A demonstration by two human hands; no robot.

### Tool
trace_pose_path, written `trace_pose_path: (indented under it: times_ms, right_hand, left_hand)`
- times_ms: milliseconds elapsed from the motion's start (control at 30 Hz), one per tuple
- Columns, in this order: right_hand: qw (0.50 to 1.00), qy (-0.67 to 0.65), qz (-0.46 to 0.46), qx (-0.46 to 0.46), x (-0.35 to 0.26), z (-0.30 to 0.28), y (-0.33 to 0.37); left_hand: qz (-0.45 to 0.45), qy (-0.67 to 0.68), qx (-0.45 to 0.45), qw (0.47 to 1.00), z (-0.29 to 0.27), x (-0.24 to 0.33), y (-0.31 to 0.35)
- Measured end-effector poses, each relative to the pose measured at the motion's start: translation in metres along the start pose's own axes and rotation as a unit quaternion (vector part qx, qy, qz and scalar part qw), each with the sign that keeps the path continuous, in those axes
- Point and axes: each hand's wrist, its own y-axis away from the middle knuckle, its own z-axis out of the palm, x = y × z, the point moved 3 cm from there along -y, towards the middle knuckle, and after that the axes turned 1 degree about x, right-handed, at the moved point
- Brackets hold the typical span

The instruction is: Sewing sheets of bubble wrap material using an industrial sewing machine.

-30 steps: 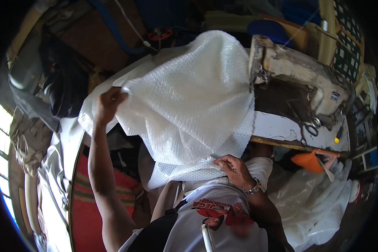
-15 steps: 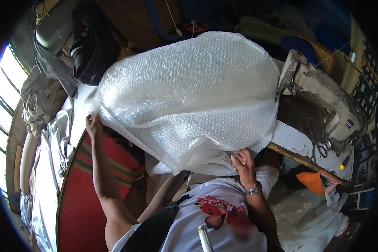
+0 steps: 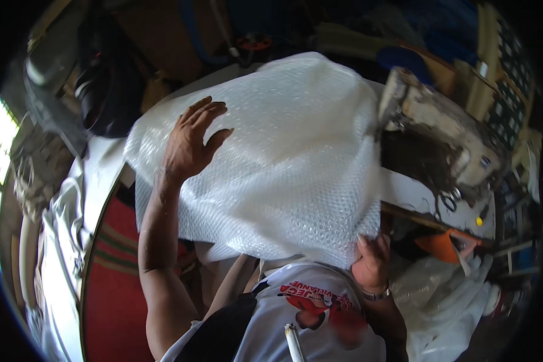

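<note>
A large sheet of clear bubble wrap (image 3: 283,157) is draped over the work surface and hangs down toward my lap in loose folds. My left hand (image 3: 194,137) is over its left part, fingers stretched and thumb apart, holding nothing; whether the palm touches the sheet I cannot tell. Down at the near right corner of the sheet, my right hand (image 3: 373,262) is closed on its edge, with the thumb uppermost. Whatever lies beneath the wrap is hidden.
Right of the sheet stands a worn sewing machine (image 3: 446,133), with scissors (image 3: 447,200) on the white tabletop (image 3: 404,192) beside it. An orange piece (image 3: 440,246) hangs below the table's edge. Red striped fabric (image 3: 117,283) and pale cloth (image 3: 63,241) are at left.
My left hand has let go of the sheet's left edge and moved up and right over it. My right hand has shifted down and right, and the sheet's near edge has dropped lower.
</note>
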Motion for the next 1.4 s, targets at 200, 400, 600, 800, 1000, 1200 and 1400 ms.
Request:
trace_pose_path:
  times_ms: [200, 400, 600, 800, 1000, 1200, 1400]
  right_hand:
    - [0.974, -0.124, 0.19, 0.007, 0.015, -0.028, 0.036]
    - [0.979, 0.018, 0.105, -0.176, -0.009, -0.01, 0.049]
    - [0.976, 0.102, -0.013, -0.193, -0.041, 0.028, 0.021]
    - [0.973, 0.068, 0.008, -0.22, -0.017, 0.004, 0.024]
    - [0.953, 0.275, 0.027, 0.129, 0.155, -0.077, 0.011]
    - [0.977, 0.062, 0.165, -0.121, 0.151, -0.055, -0.003]
    - [0.975, 0.006, 0.194, -0.112, 0.142, -0.061, 0.008]
  left_hand:
    - [-0.094, -0.147, -0.173, 0.969, 0.113, -0.056, 0.039]
    - [-0.129, -0.117, -0.182, 0.968, 0.143, -0.051, 0.023]
    - [-0.038, 0.221, -0.282, 0.933, 0.085, 0.176, -0.028]
    - [0.1, 0.146, -0.409, 0.895, 0.155, 0.199, -0.006]
    - [0.02, 0.207, -0.252, 0.945, 0.116, 0.207, -0.056]
    - [0.232, 0.334, -0.292, 0.866, 0.182, 0.268, -0.019]
    - [0.33, 0.21, -0.254, 0.885, 0.188, 0.302, -0.024]
